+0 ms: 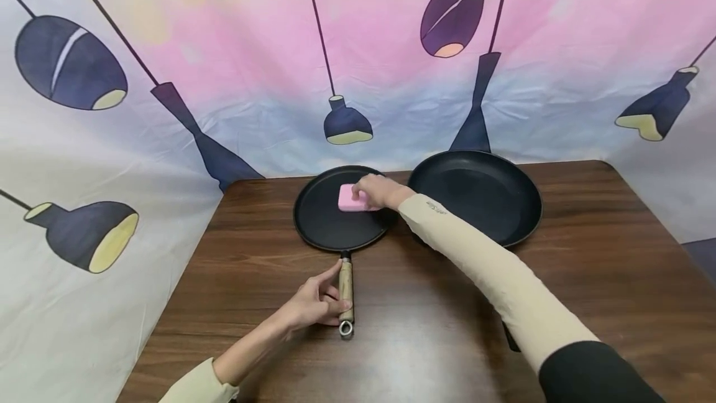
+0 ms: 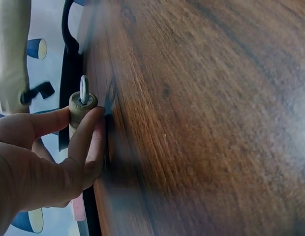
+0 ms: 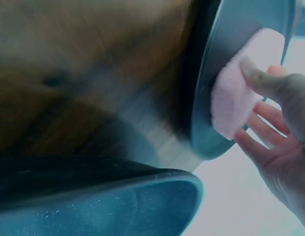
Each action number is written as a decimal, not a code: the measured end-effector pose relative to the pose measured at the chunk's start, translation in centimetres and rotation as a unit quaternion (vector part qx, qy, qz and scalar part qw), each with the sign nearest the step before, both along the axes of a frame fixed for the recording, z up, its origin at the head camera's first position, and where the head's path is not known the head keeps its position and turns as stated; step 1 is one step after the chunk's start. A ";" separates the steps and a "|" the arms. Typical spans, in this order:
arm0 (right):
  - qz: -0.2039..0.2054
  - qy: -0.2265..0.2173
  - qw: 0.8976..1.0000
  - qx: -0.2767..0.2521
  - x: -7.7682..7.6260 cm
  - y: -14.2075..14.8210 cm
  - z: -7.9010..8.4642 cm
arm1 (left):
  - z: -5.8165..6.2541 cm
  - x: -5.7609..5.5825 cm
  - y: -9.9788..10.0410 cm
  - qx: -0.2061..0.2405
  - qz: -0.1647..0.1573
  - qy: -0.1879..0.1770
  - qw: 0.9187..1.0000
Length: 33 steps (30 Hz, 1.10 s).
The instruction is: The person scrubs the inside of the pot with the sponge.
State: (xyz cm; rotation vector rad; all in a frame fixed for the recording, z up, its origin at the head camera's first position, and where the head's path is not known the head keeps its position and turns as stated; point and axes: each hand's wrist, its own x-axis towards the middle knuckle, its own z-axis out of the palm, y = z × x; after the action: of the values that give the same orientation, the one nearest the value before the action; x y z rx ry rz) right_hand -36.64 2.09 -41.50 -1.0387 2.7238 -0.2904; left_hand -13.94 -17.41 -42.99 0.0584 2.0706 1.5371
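A flat black pan (image 1: 319,219) with a shallow rim lies on the wooden table. Its wooden handle (image 1: 346,285), which ends in a metal ring (image 1: 346,329), points toward me. My left hand (image 1: 314,301) grips that handle between thumb and fingers, also seen close up as the left hand (image 2: 49,157) in the left wrist view. Over the flat pan, my right hand (image 1: 380,191) holds a pink sponge (image 1: 348,198) against the cooking surface. In the right wrist view, thumb and fingers of the right hand (image 3: 283,118) pinch the sponge (image 3: 233,96) from its sides.
A larger, deeper black frying pan (image 1: 475,191) stands right of the flat pan, partly under my right forearm; its dark handle (image 1: 511,338) shows below the sleeve. The brown table (image 1: 252,235) ends at a cloth backdrop (image 1: 252,79) with printed lamps.
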 end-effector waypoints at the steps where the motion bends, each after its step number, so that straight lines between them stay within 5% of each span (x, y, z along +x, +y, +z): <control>1: -0.015 0.012 1.000 0.003 -0.6 0.2 -0.4 | -0.1 0.1 0.2 0.000 -0.004 -0.002 1.000; 7: -0.067 0.044 0.997 0.020 -1.5 1.6 -1.4 | -0.3 0.4 1.4 -0.009 -0.026 -0.005 1.000; 18: 0.013 -0.025 0.999 0.027 0.6 2.9 1.2 | 0.0 -0.5 0.7 0.020 -0.017 -0.016 1.000; 25: 0.091 -0.037 0.995 0.015 2.8 2.0 1.3 | 0.0 -0.6 -0.2 0.022 -0.013 -0.020 0.999; 33: 0.024 -0.011 0.999 0.017 0.5 1.9 0.4 | -0.4 -0.2 -0.3 0.029 -0.004 -0.017 0.999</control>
State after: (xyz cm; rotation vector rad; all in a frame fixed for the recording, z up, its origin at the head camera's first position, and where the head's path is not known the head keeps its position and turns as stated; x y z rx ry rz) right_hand -36.18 3.94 -41.13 -1.0850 2.6704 -0.2441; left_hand -14.17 -17.70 -43.43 0.0620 1.9977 1.5837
